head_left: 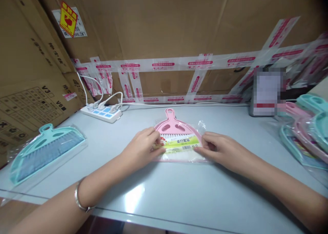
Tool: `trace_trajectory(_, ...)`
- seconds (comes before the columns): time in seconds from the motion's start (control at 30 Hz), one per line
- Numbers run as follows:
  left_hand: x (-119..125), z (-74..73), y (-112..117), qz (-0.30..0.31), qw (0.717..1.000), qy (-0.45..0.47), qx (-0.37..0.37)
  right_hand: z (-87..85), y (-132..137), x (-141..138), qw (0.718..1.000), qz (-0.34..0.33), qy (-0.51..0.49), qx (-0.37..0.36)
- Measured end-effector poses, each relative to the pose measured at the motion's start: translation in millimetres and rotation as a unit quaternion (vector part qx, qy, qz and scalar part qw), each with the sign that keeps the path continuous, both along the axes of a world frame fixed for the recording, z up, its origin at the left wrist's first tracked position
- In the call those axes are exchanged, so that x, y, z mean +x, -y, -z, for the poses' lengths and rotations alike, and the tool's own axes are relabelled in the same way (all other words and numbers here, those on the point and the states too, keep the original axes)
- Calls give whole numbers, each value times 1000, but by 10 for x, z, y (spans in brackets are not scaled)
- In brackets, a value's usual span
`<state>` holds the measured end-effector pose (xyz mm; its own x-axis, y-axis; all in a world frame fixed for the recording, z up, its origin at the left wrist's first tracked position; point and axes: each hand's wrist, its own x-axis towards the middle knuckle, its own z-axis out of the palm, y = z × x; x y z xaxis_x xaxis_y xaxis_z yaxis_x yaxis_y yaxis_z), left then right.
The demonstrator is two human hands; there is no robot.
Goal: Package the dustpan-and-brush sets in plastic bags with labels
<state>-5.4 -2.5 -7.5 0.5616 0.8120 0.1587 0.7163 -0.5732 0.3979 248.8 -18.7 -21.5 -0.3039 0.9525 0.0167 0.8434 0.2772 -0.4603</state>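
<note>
A pink dustpan and brush set in a clear plastic bag lies on the table between my hands, its handle pointing away from me. Across its lower part is a yellow-green printed label card, upside down from my side. My left hand is closed at the set's left side, thumb over the card's left end. On the opposite side my right hand pinches the bag and the card's right end. White bristles show above the card; the fingers hide both side edges of the pan.
A bagged turquoise dustpan set lies at left. Several turquoise and pink sets are piled at right, near an upright phone-like device. A power strip with plugged cables sits before the taped cardboard along the table's back.
</note>
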Motion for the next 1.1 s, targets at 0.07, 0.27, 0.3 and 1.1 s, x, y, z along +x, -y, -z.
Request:
trace_trajectory(0.07,-21,-11,-23,-39,999,-33,-10,23,-3,-2,1000,19,11,-8)
trace_trajectory(0.27,-82,-29,-52,-119,990,-76,-13,36,21,5,997,64,39,-31)
trace_trajectory(0.3,-98,-21,-67,-117,991,-60,-26,33,24,5,997,61,37,-32)
trace_trajectory(1.1,101,20,-201,-140,822,517,-194,2,40,-207,900,64,-407,-143)
